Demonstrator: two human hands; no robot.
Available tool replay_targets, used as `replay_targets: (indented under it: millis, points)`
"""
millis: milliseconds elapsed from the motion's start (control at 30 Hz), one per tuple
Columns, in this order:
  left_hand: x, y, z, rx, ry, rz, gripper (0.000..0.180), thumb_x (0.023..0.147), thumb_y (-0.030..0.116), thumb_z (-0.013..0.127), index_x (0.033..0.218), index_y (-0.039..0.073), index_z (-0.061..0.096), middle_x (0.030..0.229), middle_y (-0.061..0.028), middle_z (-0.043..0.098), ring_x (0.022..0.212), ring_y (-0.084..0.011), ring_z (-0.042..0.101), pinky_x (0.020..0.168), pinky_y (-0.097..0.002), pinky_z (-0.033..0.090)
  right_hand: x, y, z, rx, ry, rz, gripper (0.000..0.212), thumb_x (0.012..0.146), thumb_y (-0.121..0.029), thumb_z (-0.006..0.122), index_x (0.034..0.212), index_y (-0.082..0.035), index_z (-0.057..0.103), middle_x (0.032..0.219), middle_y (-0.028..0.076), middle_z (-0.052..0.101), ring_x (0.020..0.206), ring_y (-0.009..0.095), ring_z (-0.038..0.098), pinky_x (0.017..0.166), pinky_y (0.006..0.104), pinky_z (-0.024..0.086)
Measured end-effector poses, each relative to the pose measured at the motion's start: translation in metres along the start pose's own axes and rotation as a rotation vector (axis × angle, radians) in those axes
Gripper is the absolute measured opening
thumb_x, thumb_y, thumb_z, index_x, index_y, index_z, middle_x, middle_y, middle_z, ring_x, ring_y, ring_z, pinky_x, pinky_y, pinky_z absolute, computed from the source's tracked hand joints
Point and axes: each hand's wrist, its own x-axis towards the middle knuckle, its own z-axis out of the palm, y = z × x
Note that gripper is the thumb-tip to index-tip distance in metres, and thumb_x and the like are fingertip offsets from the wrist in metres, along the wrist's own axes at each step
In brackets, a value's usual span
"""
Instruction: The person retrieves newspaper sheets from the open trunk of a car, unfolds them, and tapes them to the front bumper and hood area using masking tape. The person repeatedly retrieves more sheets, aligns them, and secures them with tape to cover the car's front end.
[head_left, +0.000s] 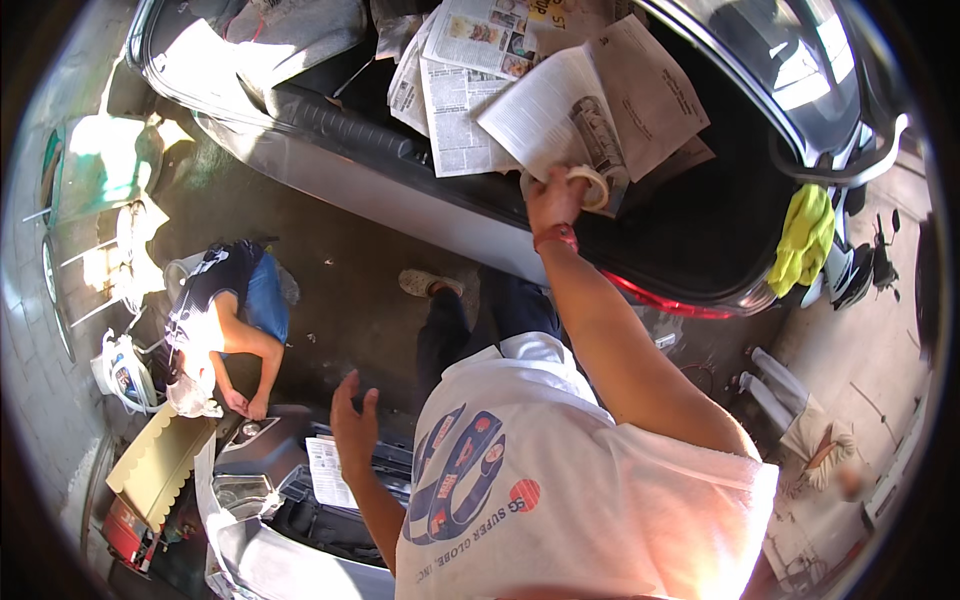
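Note:
My right hand (553, 203), a red band at its wrist, reaches over the rear edge of an open car trunk (460, 203). Its fingers close on a roll of masking tape (594, 188), which overlaps the lower edge of the newspaper sheets (545, 115) spread in the trunk. My left hand (355, 425) hangs in the air at my side, empty, with thumb and fingers apart. Below it, a folded newspaper (330, 472) lies on the open front of another car (265, 555).
A person (225, 310) bends at the left, both hands near that car's headlamp. A yellow-green cloth (803, 240) hangs at the trunk's right corner. A cream box with a scalloped edge (155, 465) stands at the lower left. Another person (800, 425) is farther off at the right.

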Motion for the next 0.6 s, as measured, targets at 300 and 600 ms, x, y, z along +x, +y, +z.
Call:
replay_targets:
  millis: [300,600]
  points:
    - [-0.012,0.066,0.059,-0.023,-0.053,0.015,0.052,0.102,0.02,0.077,0.15,0.006,0.063,0.141,-0.0194,0.071,0.134,-0.0385,0.066,0.113,-0.048,0.051,0.044,0.02,-0.045,0.125,0.096,0.209,0.047,0.087,-0.011,0.08,0.132,-0.005,0.067,0.14,0.03,0.061,0.132,0.05,0.055,0.111,0.0588,0.047]
    - [-0.025,0.086,0.065,0.03,0.032,0.006,0.049,0.103,0.022,0.075,0.148,0.004,0.064,0.138,-0.0199,0.071,0.132,-0.0396,0.067,0.112,-0.0486,0.051,0.185,-0.136,-0.022,-0.041,-0.06,-0.63,0.079,0.08,-0.043,0.094,0.144,-0.009,0.062,0.144,0.029,0.058,0.133,0.046,0.057,0.111,0.0522,0.051]
